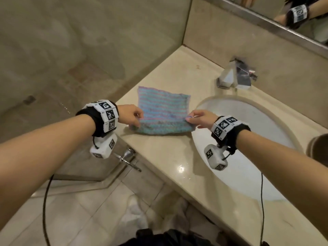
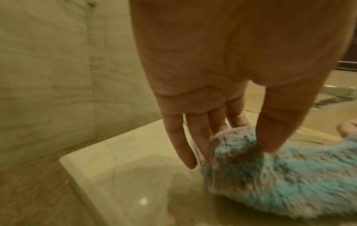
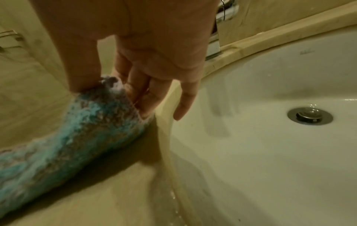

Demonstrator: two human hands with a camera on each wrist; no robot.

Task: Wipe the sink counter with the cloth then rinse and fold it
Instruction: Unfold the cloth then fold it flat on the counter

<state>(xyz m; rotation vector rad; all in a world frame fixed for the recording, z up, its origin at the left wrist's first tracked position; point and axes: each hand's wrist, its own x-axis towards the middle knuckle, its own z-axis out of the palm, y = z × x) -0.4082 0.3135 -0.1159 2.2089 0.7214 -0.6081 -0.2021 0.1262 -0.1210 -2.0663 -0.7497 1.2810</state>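
Note:
A fluffy cloth [image 1: 163, 110] with blue and pink stripes lies spread on the beige sink counter [image 1: 159, 153], left of the basin. My left hand [image 1: 132, 117] pinches its near left corner [image 2: 235, 137] between thumb and fingers. My right hand [image 1: 197, 118] pinches the near right corner [image 3: 110, 85] the same way, close to the basin rim. The near edge of the cloth [image 3: 77, 130] is lifted and curls over, while its far part stays flat on the counter.
A white oval basin [image 1: 248, 157] with a metal drain [image 3: 309, 116] lies to the right. A chrome faucet [image 1: 234, 75] stands behind it. A mirror [image 1: 284, 15] runs along the back wall. A glass panel with a chrome handle [image 1: 127, 157] borders the counter's left side.

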